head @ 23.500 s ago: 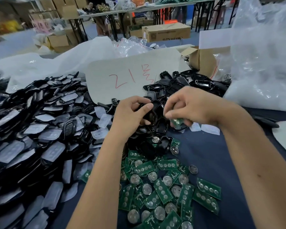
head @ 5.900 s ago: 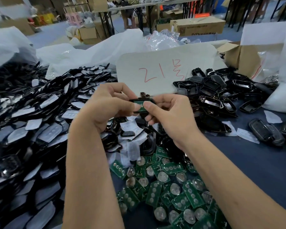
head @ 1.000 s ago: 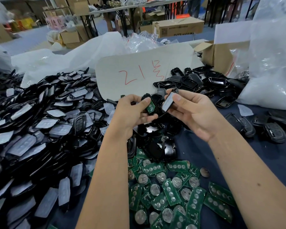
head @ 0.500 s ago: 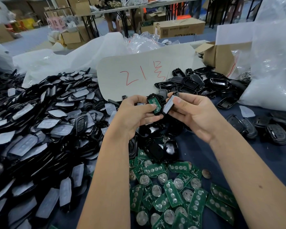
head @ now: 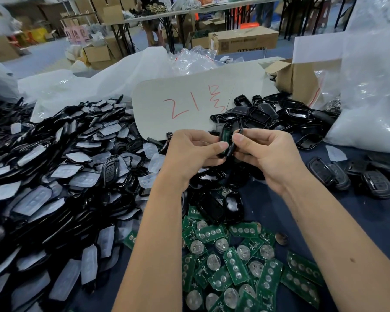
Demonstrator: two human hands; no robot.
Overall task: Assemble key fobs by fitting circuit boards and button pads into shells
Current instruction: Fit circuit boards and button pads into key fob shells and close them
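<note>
Left hand (head: pixel 193 152): raised above the table just in front of the white card (head: pixel 189 106); fingers curled, thumb and fingers gripping a black shell half (head: pixel 223 140) with a green circuit board (head: pixel 225 137) seated in it.
Right hand (head: pixel 266 154): level with the left and just beside it, in front of the card; thumb and fingers pinch a second black shell piece (head: pixel 232 147), held edge-on against the first.
Joint between halves: the two pieces touch near the thumbs; whether they are fully closed appears doubtful, the view being edge-on.
Circuit board pile (head: pixel 234 255): loose green boards, many with round coin cells, on the dark blue table cover (head: pixel 338 212), well in front of the card, between the forearms.
Pad-fitted shells (head: pixel 54 183): a large heap of black shells with translucent button pads, left of the card.
Empty shells (head: pixel 270 113): black halves heaped at the card's right edge.
Closed fobs (head: pixel 351 176): a few lying far right of the card.
Card: marked in red.
</note>
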